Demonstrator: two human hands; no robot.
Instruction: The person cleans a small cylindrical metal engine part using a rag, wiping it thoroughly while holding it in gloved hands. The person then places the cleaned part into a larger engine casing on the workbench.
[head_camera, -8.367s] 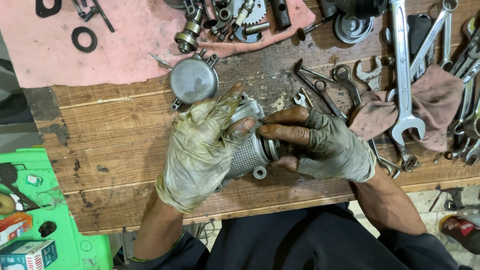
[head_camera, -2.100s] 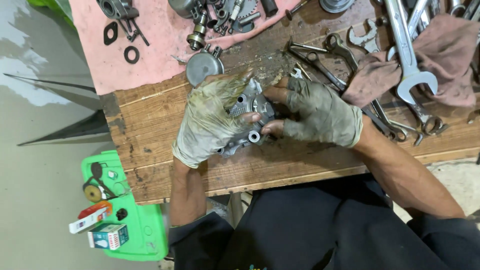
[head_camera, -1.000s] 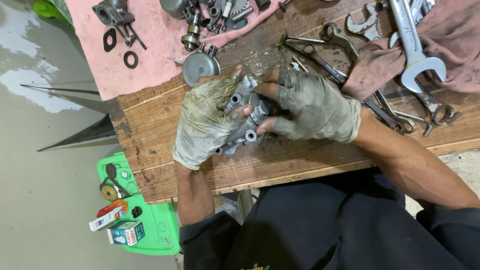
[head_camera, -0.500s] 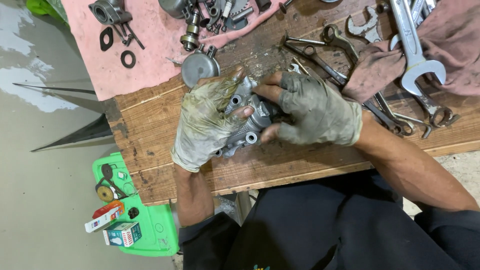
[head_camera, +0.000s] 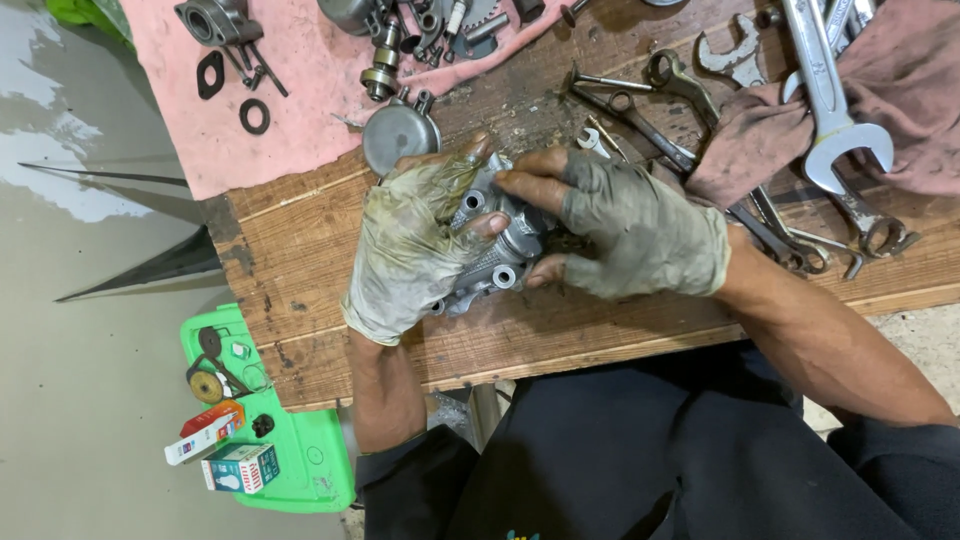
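Left hand (head_camera: 410, 250): worn in a pale, greenish-grey fingerless glove, heavily stained with grease, its cuff frayed at the wrist. Right hand (head_camera: 625, 225): a darker grey-green fingerless glove, likewise soiled, with fingertips (head_camera: 520, 183) bare beyond the cut ends. Forearms uncovered below the gloves. Dark navy sleeves (head_camera: 400, 475) are pushed up toward the elbows; matching dark clothing covers the torso.

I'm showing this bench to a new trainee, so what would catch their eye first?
Two hands in grimy fingerless gloves, left hand and right hand, clasp a grey finned engine part at the centre of the wooden bench. Big spanners lie on rags top right, small parts on a pink cloth top left.
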